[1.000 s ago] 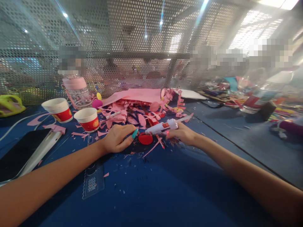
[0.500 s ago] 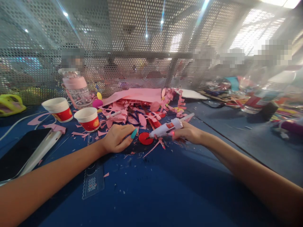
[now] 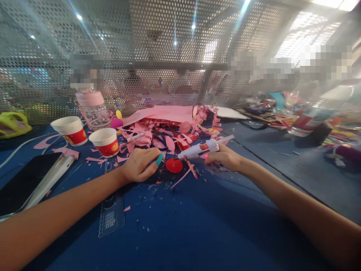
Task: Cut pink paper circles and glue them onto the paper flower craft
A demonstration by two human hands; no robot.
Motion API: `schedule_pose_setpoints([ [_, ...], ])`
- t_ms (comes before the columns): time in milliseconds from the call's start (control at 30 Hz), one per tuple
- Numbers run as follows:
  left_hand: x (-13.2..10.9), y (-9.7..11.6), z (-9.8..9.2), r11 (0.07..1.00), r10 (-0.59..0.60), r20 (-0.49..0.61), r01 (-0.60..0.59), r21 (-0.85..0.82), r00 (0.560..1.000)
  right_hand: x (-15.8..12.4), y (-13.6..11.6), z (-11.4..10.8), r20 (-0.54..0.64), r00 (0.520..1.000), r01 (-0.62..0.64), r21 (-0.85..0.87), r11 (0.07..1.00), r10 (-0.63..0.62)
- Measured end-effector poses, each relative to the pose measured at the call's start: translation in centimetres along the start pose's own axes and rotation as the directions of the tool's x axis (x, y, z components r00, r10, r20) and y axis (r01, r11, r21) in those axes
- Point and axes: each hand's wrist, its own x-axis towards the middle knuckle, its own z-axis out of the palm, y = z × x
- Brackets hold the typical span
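Observation:
My right hand (image 3: 225, 157) grips a white hot glue gun (image 3: 197, 150) with a clear glue stick poking out of its back end. The gun's nozzle points left, at the upper right edge of a round red disc (image 3: 174, 165) on the dark blue table. I cannot tell whether nozzle and disc touch. Left of the disc rests my left hand (image 3: 142, 165), palm down, its fingers curled in and a long teal nail showing near the disc. Anything inside those fingers is hidden. Pink paper scraps (image 3: 169, 144) lie just behind both hands.
Two paper cups (image 3: 105, 143) and a pink-lidded bottle (image 3: 91, 107) stand at the left, behind a phone (image 3: 26, 180). A clear ruler (image 3: 111, 216) lies partly under my left forearm. Perforated metal mesh (image 3: 169, 45) rises at the back. A plastic bottle (image 3: 313, 116) stands right.
The glue gun's nozzle has lifted slightly and shifted up from the middle of the red disc to its upper right edge. My left hand stays almost still.

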Motion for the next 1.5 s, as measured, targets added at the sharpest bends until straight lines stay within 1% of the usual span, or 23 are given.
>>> schedule_pose_setpoints([
  [100,0.02,0.05,-0.01,1.0,-0.002,-0.009,0.002,0.005,1.0,-0.02,-0.21,-0.13,-0.01,1.0,-0.025,0.006,1.0,0.025],
  [333,0.04,0.05,0.01,1.0,0.015,-0.014,-0.015,0.003,1.0,-0.27,-0.34,-0.11,0.082,0.997,0.008,-0.045,0.999,-0.004],
  [433,0.04,0.03,0.02,1.0,0.014,-0.011,-0.014,0.004,1.0,-0.14,-0.18,-0.19,0.107,0.994,-0.005,-0.056,0.998,0.011],
  [600,0.04,0.06,-0.05,1.0,0.001,0.0,-0.001,0.012,1.0,0.09,-0.15,-0.12,0.069,0.995,-0.065,-0.07,0.995,0.069],
  [733,-0.07,-0.08,-0.04,1.0,0.01,0.023,-0.01,-0.019,1.0,0.04,-0.4,0.14,0.064,0.996,-0.051,-0.065,0.997,0.055],
  [933,-0.2,-0.38,0.04,0.995,0.024,0.104,-0.014,-0.095,0.994,0.01,-0.28,0.18,0.074,0.997,-0.015,-0.047,0.999,0.018],
  [1000,-0.2,-0.41,0.02,0.996,0.02,0.12,-0.009,-0.094,0.993,0.0,-0.24,0.21,0.09,0.995,-0.028,-0.051,0.998,0.032],
  [1167,-0.14,-0.36,-0.01,0.996,0.022,0.107,-0.012,-0.093,0.994,-0.02,-0.17,0.45,0.066,0.997,-0.041,-0.04,0.998,0.044],
  [1267,-0.11,-0.35,0.02,0.995,0.016,0.117,-0.004,-0.098,0.993,0.01,-0.07,0.46,0.101,0.994,-0.045,-0.044,0.998,0.049],
  [1367,-0.11,-0.4,0.08,0.996,0.007,0.128,0.004,-0.092,0.992,0.02,-0.06,0.32,0.076,0.996,-0.05,-0.069,0.996,0.055],
  [1500,-0.07,-0.4,0.12,0.998,0.004,0.134,0.005,-0.07,0.991,-0.03,-0.23,0.28,0.112,0.991,-0.063,-0.059,0.996,0.07],
])
